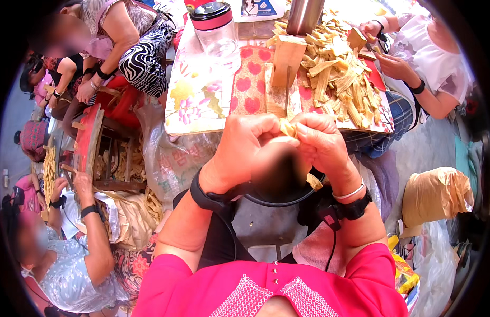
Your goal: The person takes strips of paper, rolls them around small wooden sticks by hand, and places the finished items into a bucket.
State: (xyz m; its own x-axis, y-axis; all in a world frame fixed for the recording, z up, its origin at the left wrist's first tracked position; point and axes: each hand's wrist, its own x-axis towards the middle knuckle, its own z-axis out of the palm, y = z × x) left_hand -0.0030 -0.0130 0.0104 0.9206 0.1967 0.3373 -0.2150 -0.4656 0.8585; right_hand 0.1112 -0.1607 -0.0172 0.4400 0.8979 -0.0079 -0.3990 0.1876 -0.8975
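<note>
Both of my hands meet just in front of the table's near edge. Pinched between the fingertips of my left hand (251,144) and my right hand (322,138) is a pale yellow strip (287,127), perhaps of dried plant material. Another curled strip (314,182) shows below my right hand, over a dark-rimmed round container (282,204). A blurred dark patch hides what lies under my palms. Just beyond my hands, a wooden block (288,57) stands on a board (274,97), with a thin blade-like upright piece (287,93) at its near side.
A heap of yellow strips (348,87) covers the table's right part. A lidded clear jar (219,37) and a metal cylinder (305,16) stand farther back. People work at the left and upper right. A brown paper sack (435,194) is at the right.
</note>
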